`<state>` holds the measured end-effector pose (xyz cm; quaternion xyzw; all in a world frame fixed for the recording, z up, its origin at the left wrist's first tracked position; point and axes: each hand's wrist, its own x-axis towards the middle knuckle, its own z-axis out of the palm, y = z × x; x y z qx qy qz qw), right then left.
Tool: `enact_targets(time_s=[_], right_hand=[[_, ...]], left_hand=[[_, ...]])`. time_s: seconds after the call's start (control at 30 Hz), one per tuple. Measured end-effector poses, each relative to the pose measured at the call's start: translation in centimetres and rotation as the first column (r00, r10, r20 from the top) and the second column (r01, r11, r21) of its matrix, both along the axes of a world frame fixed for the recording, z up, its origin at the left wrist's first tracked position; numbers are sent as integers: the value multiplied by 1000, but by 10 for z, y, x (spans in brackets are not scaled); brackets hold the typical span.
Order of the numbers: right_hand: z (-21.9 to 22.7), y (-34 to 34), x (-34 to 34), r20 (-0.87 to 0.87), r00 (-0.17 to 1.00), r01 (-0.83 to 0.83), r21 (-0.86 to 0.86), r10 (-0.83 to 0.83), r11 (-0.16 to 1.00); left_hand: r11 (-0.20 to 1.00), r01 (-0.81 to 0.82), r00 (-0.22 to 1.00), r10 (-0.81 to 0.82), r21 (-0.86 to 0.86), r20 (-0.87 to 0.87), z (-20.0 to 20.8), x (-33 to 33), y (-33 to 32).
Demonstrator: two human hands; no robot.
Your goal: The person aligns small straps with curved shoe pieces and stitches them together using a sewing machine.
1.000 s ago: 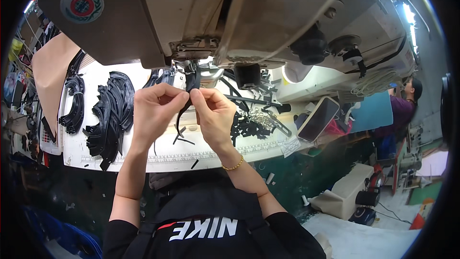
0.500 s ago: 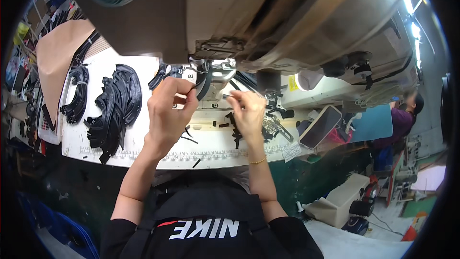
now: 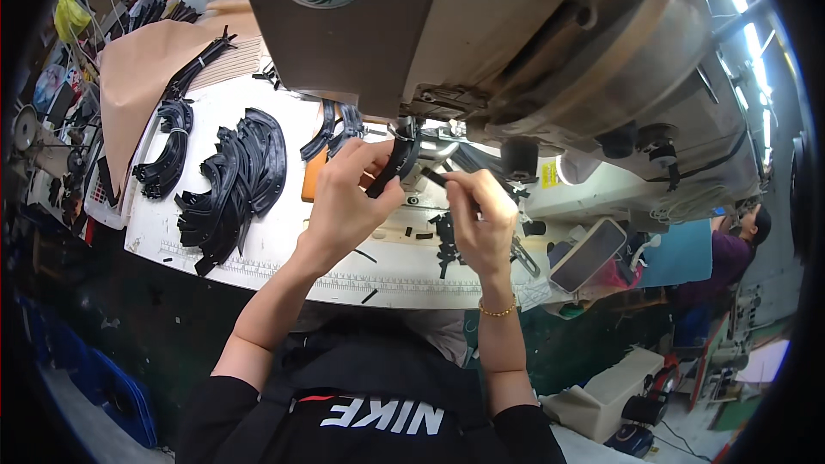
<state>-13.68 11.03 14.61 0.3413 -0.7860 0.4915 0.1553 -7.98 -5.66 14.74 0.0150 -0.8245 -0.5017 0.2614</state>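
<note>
My left hand pinches a curved black strip between thumb and fingers. The strip's upper end lies beneath the head of a large sewing machine. A short black piece is pinched in my right hand, a little to the right of the strip and apart from it. Left of my left hand lies a heap of curved black strips. Small black scraps are scattered beside my right hand.
A tied bundle of black strips lies at the far left by brown paper. A ruler scale runs along the table's front edge. To the right rest a phone and metal clippers. Another person sits at the far right.
The view has shifted, so the machine and table appear farther right. More of the curved strip now shows in my left hand. My right hand still holds the short piece.
</note>
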Motion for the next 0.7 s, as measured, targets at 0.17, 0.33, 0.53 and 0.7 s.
enact_targets(time_s=[0.17, 0.33, 0.53, 0.7], right_hand=[[-10, -20, 0, 195, 977, -48, -164, 80, 985], [-15, -26, 0, 413, 898, -24, -299, 152, 954], [-18, -28, -5, 437, 871, -55, -372, 226, 927], [-18, -28, -6, 475, 856, -41, -333, 205, 942]], left_hand=[[989, 60, 997, -68, 137, 49, 2, -2, -5], [935, 189, 973, -219, 300, 68, -1, -3, -14], [831, 269, 934, -350, 487, 80, -4, -5, -20], [765, 241, 937, -344, 597, 64, -6, -10, -20]])
